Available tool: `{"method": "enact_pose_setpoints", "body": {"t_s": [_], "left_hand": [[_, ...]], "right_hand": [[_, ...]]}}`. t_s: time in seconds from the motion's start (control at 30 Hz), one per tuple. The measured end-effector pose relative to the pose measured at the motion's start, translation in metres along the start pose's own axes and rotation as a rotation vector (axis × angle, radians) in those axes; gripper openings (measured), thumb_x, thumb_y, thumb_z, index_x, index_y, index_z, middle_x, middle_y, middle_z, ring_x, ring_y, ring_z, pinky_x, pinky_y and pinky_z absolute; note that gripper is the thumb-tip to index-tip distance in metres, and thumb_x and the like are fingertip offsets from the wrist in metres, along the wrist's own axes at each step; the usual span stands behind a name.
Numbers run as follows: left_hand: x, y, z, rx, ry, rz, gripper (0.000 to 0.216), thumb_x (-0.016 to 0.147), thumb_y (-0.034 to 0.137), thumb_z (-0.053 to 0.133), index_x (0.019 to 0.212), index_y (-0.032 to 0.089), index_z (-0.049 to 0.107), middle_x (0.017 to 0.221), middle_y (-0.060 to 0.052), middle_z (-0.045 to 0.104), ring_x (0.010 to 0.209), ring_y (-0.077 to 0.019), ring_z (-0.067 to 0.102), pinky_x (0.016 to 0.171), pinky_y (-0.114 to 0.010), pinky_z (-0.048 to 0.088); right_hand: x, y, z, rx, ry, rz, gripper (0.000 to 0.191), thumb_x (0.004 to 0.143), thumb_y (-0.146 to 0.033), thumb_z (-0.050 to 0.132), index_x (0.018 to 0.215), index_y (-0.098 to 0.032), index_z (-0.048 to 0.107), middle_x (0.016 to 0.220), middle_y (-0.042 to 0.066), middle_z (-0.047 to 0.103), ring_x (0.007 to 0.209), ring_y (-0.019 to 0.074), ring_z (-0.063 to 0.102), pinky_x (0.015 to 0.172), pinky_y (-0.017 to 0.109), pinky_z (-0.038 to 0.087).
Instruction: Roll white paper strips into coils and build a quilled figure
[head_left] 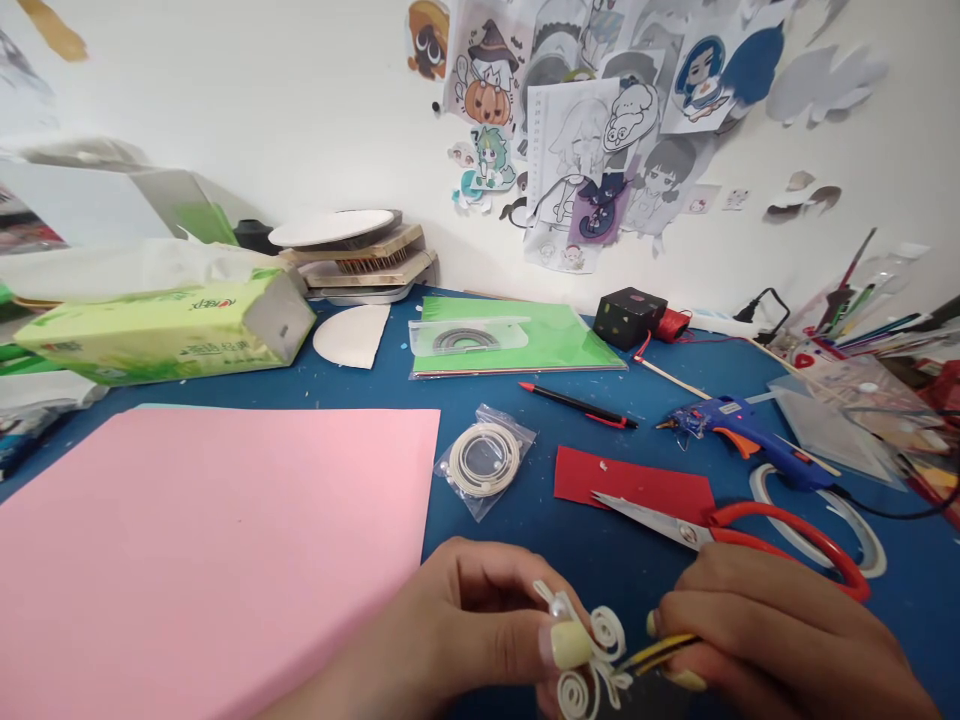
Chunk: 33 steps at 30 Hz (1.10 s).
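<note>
My left hand [465, 625] is at the bottom centre, its fingers pinched on a small white piece of curled paper strips [592, 660] with a pearl bead on it. My right hand [780, 640] is closed beside it on a thin yellow and black tool [660, 652], whose tip touches the curled piece. Both hands hover just above the blue table [622, 560], right of a large pink sheet [202, 540].
Red-handled scissors [750, 535] lie on a red paper scrap [637, 483] just beyond my right hand. A blue glue gun [742, 428], a tape ring [847, 520], a bagged coil of white cord [486, 458], a red pen [577, 404], green sheets [517, 335] and a tissue pack [165, 325] surround them.
</note>
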<state>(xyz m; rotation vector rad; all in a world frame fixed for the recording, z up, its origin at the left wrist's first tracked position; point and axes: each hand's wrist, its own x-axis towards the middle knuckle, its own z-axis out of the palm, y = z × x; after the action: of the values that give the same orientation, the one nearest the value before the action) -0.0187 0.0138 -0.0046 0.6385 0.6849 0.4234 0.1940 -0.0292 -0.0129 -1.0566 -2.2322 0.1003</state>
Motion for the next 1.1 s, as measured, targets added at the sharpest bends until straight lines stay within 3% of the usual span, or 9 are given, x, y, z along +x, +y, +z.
{"method": "enact_pose_setpoints", "body": {"t_s": [0.4,0.6,1.0,1.1], "left_hand": [[0.002,-0.003,-0.003,0.091,-0.024,-0.035,0.007,0.061,0.017,0.073,0.064,0.012,0.069,0.059,0.0,0.061,0.054,-0.0082,0.051,0.054,-0.018,0.038],[0.002,-0.005,-0.006,0.141,-0.034,-0.071,0.009,0.06,0.018,0.074,0.064,0.012,0.069,0.061,0.0,0.059,0.055,-0.0083,0.05,0.054,-0.019,0.037],[0.004,-0.006,-0.007,0.054,-0.104,0.002,0.005,0.061,0.01,0.073,0.064,0.012,0.07,0.061,0.002,0.064,0.054,-0.006,0.056,0.053,-0.015,0.042],[0.005,-0.007,-0.007,0.036,-0.067,0.026,0.005,0.061,0.012,0.074,0.064,0.012,0.069,0.059,0.002,0.063,0.054,-0.0062,0.056,0.052,-0.015,0.043]], "right_hand": [[0.009,0.004,0.007,0.35,-0.109,0.068,0.032,0.088,-0.036,0.042,0.065,-0.018,0.054,0.053,-0.003,0.052,0.049,0.0063,0.046,0.045,0.017,0.033],[0.01,0.009,0.006,0.437,-0.272,0.073,0.032,0.087,-0.039,0.041,0.068,-0.017,0.055,0.057,-0.003,0.053,0.054,0.0057,0.048,0.05,0.016,0.034],[0.01,0.012,0.006,0.464,-0.22,0.068,0.031,0.087,-0.04,0.041,0.069,-0.018,0.055,0.057,-0.002,0.054,0.054,0.0057,0.047,0.05,0.015,0.034],[0.01,0.011,0.007,0.432,-0.209,0.089,0.033,0.088,-0.041,0.04,0.069,-0.018,0.054,0.058,-0.002,0.053,0.054,0.0064,0.047,0.05,0.016,0.035]]}}
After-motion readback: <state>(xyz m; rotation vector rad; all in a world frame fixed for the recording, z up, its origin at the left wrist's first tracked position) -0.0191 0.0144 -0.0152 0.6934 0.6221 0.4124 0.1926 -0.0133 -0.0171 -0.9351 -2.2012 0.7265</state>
